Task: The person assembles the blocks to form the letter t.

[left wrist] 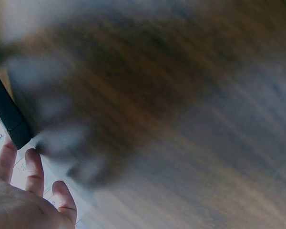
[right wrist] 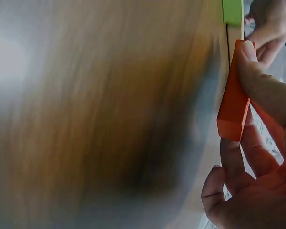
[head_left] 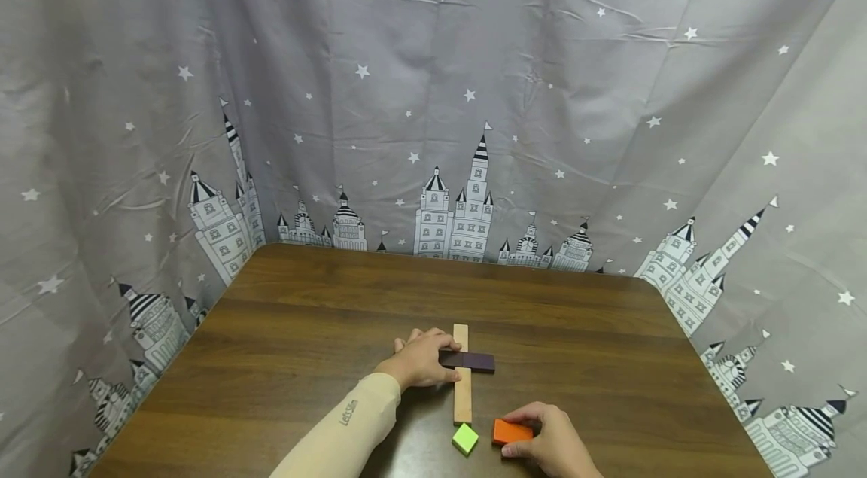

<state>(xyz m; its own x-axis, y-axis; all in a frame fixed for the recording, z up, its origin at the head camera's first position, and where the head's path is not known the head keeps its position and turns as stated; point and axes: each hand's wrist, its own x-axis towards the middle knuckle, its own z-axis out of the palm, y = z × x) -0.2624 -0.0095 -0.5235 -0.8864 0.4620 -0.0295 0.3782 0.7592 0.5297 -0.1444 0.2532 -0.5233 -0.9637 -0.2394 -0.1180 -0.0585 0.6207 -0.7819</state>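
Note:
My left hand holds the near end of a dark purple block, thumb on the front side and fingers on the back. A seam shows across this dark piece, so it may be two blocks end to end. Pale wooden pieces extend in front of and behind it, forming a cross shape. In the left wrist view, a fingertip meets the dark block; the thumb is hidden. An orange rectangular block is pinched between thumb and fingers of my right hand, low over the table. The right wrist view shows this orange block tilted.
A lime green block lies turned at an angle by the near end of the pale piece, left of the orange block. The brown wooden table extends to a grey curtain printed with castles and stars.

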